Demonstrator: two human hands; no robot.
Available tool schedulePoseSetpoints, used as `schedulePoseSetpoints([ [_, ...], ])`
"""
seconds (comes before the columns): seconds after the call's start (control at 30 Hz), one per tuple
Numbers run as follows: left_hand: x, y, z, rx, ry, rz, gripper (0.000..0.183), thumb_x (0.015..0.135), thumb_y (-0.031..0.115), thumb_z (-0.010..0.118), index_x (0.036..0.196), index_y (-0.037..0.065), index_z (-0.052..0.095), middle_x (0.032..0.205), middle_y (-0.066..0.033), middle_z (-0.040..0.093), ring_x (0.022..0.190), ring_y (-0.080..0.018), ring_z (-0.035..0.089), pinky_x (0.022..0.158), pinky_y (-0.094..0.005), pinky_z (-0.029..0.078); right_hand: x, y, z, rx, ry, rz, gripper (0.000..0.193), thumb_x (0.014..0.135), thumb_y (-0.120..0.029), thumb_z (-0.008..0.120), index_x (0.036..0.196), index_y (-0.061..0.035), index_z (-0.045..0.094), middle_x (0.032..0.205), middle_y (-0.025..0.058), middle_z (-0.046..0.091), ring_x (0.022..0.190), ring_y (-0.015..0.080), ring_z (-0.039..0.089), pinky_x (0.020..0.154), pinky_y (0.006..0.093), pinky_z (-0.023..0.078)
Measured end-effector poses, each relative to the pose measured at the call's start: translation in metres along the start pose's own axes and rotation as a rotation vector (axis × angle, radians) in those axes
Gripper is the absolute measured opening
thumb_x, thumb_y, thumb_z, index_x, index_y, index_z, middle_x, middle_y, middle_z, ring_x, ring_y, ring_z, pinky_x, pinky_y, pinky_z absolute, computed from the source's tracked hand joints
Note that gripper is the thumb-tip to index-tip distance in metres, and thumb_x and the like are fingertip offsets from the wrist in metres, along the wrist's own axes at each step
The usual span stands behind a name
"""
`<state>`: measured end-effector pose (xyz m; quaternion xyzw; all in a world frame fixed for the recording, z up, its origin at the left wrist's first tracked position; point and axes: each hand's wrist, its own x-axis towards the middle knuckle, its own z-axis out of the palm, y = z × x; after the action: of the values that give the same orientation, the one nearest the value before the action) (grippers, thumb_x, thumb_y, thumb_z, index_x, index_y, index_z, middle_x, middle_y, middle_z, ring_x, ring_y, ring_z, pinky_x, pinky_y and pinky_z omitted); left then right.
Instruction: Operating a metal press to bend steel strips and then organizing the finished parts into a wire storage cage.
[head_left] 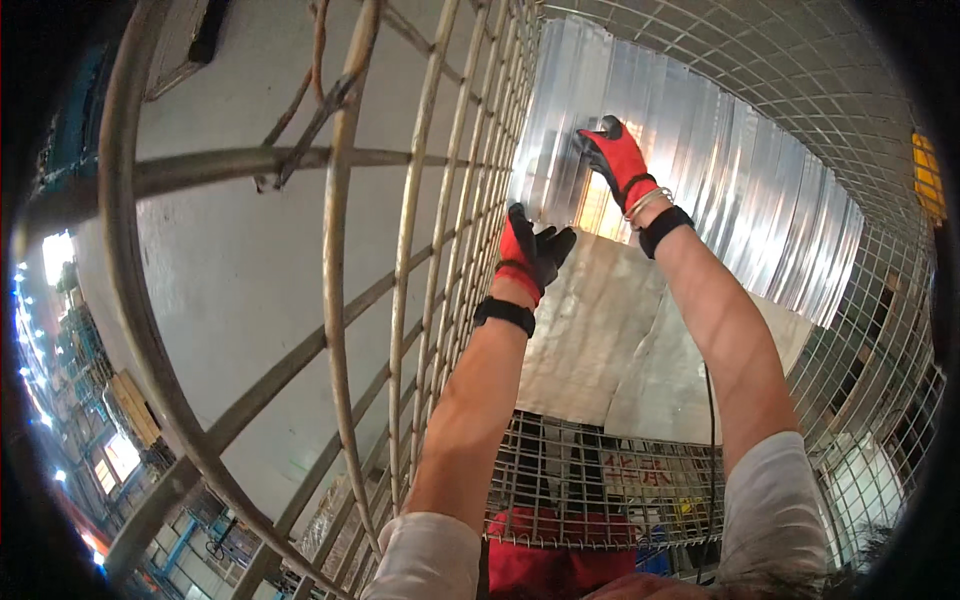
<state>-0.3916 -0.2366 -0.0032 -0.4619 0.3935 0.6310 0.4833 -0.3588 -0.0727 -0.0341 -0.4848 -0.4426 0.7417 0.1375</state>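
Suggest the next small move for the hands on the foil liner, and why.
Probably slide the right hand sideways to press the shiny sheet flat: it is ribbed and wavy against the mesh wall, while the left hand rests at its lower edge by the flat panel.

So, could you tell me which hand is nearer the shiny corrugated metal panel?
Right. The right hand presses flat on the corrugated panel; the left hand is below it, by the wire mesh wall.

Gloved hands: two, a left hand (533,255) and a right hand (612,152), each in a red-and-black glove.
Black wrist straps: two, one on each wrist.
Bracelets: one beaded bracelet (647,203), on the right wrist.
Corrugated metal sheets: one (740,180).
Wire mesh cages: one (600,480).
Flat grey liner panels: two (600,330).
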Motion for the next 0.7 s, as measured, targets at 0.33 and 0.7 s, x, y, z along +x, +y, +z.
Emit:
schedulePoseSetpoints([
  [0.33, 0.015, 0.015, -0.011, -0.161, -0.284, -0.066, 0.056, 0.082, 0.041, 0.046, 0.116, -0.002, 0.035, 0.111, -0.0222, 0.040, 0.099, -0.0343, 0.045, 0.086, -0.0430, 0.043, 0.023, 0.018, 0.010, -0.230, 0.002, -0.105, 0.058, 0.064, -0.025, 0.067, 0.113, -0.0014, 0.046, 0.100, 0.0158, 0.057, 0.093, 0.0247, 0.055, 0.080, 0.0315, 0.043],
  [0.7, 0.039, 0.004, -0.006, 0.354, -0.022, 0.237, 0.052, 0.081, 0.052, 0.040, 0.122, 0.020, 0.036, 0.117, -0.0127, 0.045, 0.089, -0.0258, 0.053, 0.080, -0.0379, 0.043, -0.004, -0.003, 0.021, -1.036, -0.066, -0.457, 0.066, 0.070, -0.045, 0.056, 0.127, -0.0196, 0.035, 0.132, 0.0064, 0.032, 0.123, 0.0327, 0.025, 0.101, 0.0377, 0.024],
])
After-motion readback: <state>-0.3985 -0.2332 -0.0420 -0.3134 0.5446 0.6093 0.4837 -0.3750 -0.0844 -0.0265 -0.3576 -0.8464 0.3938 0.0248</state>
